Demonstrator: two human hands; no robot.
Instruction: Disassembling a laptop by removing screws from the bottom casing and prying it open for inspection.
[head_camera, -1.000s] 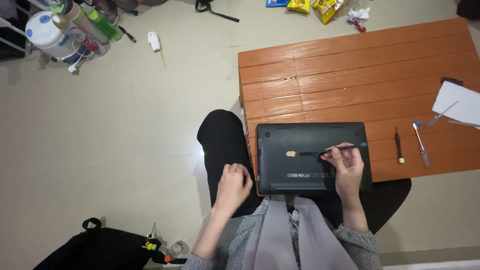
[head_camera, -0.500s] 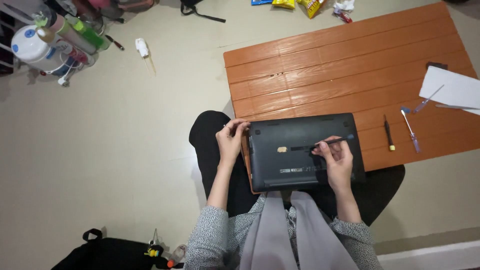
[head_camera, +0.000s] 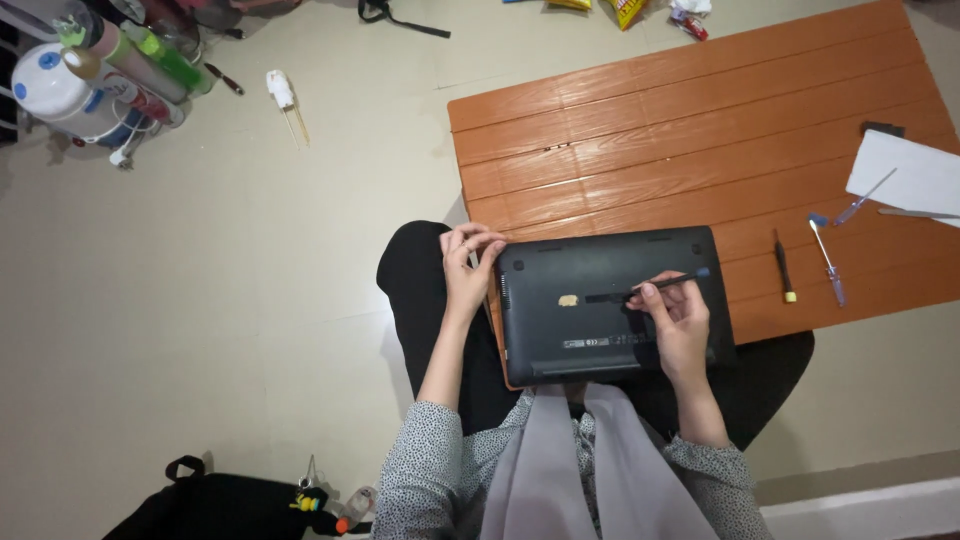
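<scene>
A black laptop (head_camera: 590, 320) lies upside down at the near edge of a low orange wooden table (head_camera: 680, 130), partly over my lap. My left hand (head_camera: 467, 265) grips the laptop's left edge with curled fingers. My right hand (head_camera: 680, 322) rests on the laptop's underside and holds a thin black screwdriver (head_camera: 668, 284), its tip pointing left toward the middle of the base. A small tan sticker (head_camera: 569, 300) sits on the laptop's base.
On the table's right lie a black-and-yellow tool (head_camera: 783, 266), a blue-handled screwdriver (head_camera: 828, 258) and white paper (head_camera: 910, 175) with more tools. Bottles and a white jug (head_camera: 60, 90) stand on the floor at top left. A black bag (head_camera: 215, 505) lies at bottom left.
My left hand has come up from my lap to the laptop's left edge and now grips it. My right hand stays on the laptop with the screwdriver.
</scene>
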